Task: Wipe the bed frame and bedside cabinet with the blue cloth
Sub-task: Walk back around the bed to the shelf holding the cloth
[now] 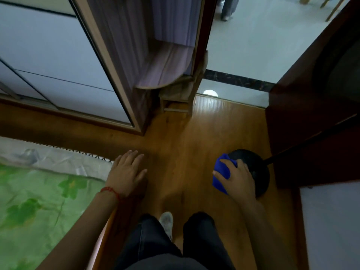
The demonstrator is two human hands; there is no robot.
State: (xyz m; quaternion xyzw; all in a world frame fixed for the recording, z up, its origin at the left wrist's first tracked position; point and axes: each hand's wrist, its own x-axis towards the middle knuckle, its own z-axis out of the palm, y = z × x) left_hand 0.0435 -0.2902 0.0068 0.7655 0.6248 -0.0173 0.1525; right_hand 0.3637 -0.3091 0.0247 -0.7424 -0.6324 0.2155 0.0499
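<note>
My right hand is closed around the bunched blue cloth, over a black round base; my left hand hangs flat, fingers spread, holding nothing, at the bed corner. I judge wiping hasn't begun: next I must bring the cloth leftward to the frame edge below that palm

Blue cloth: vivid royal blue, soft fabric, bunched into crumpled wad. Gripped in right hand, fingers curled over top, thumb spread across left side; folds seen bulging above and below hand. Held low, above wooden floor, just in front of dark round base.

Bed frame: brown wood edge seen at lower left, bordering green leaf-print bedding; mostly hidden under left forearm.

Bedside cabinet: not identified with certainty.
</note>
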